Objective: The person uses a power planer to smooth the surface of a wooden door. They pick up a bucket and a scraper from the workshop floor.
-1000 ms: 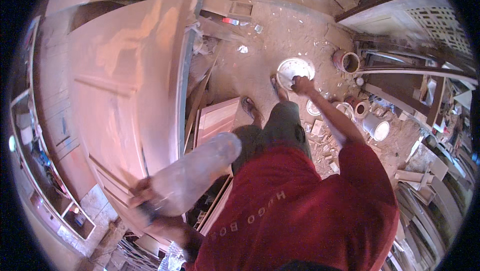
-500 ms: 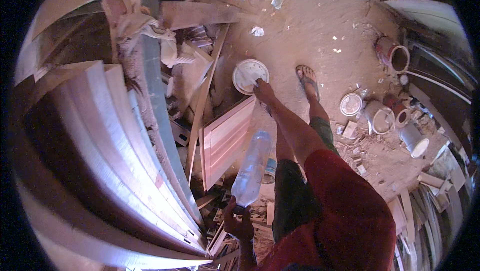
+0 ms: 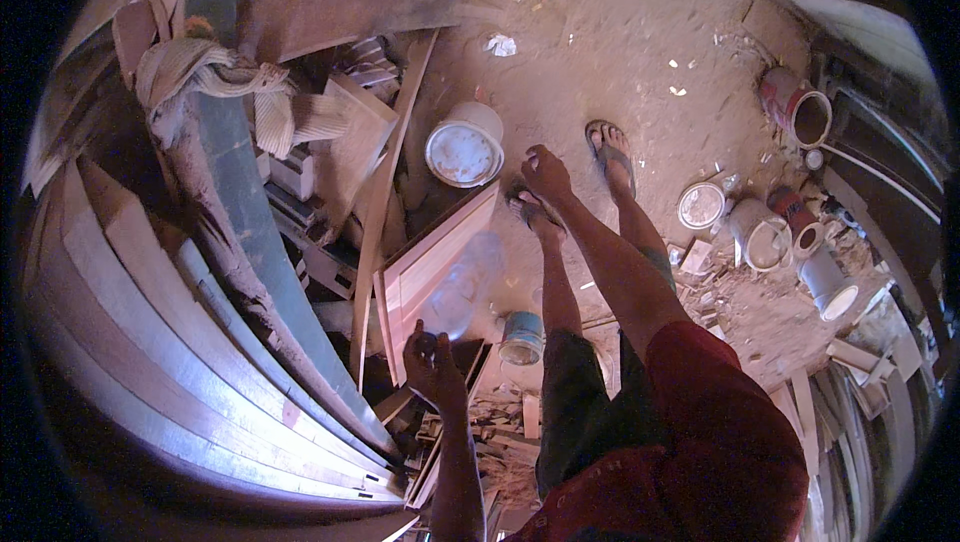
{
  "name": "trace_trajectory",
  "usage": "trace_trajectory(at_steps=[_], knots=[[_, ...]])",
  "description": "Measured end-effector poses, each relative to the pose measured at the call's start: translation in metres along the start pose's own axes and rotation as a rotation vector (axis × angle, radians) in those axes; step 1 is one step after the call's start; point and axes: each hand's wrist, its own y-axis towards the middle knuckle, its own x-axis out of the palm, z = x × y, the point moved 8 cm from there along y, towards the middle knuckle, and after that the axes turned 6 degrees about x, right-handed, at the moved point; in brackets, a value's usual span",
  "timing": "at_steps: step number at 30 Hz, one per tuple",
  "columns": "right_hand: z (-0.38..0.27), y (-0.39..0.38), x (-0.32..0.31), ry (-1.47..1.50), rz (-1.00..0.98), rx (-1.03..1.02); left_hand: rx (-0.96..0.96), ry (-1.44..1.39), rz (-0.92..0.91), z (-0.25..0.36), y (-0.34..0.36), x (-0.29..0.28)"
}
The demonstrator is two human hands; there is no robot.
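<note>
Bottle [image 3: 462, 287], clear plastic, blurred: being held slantwise, its base pointing away from the person, before a wooden panel [image 3: 400, 287]. Left hand [image 3: 435, 372]: closing round the bottle's neck end. Right hand [image 3: 547, 177]: hovering near the bucket, apart from it, fingers partly curling; cannot tell whether it is holding anything. Bucket [image 3: 465, 154], white: resting on the floor [image 3: 620, 52], close to the panel's far end. Tin [image 3: 522, 338], blue: sitting near the person's leg. Cloth [image 3: 215, 77], knotted, pale: wrapping a green post [image 3: 265, 242].
</note>
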Motion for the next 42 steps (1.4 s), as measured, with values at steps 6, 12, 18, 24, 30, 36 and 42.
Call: trace_trajectory(at_steps=[6,12,18,24,30,36,42], knots=[[0.002,0.064,0.053,-0.004,0.208,-0.294,0.118,0.092,0.052,0.019,0.080,0.049],[-0.008,0.102,0.091,0.032,0.160,-0.239,0.266,0.024,0.083,0.014,0.140,0.095],[0.029,0.098,0.103,0.047,0.242,-0.119,0.325,0.130,0.131,0.009,0.158,0.107],[0.072,0.082,0.122,0.054,0.230,-0.043,0.212,0.009,0.105,-0.011,0.159,0.111],[0.062,0.087,0.100,0.066,0.312,-0.097,0.204,0.065,0.145,-0.019,0.148,0.112],[0.049,0.094,0.071,0.026,0.231,-0.082,0.212,0.097,0.163,-0.030,0.146,0.115],[0.054,0.078,0.002,-0.039,0.272,-0.237,0.284,0.071,0.119,-0.014,0.162,0.118]])
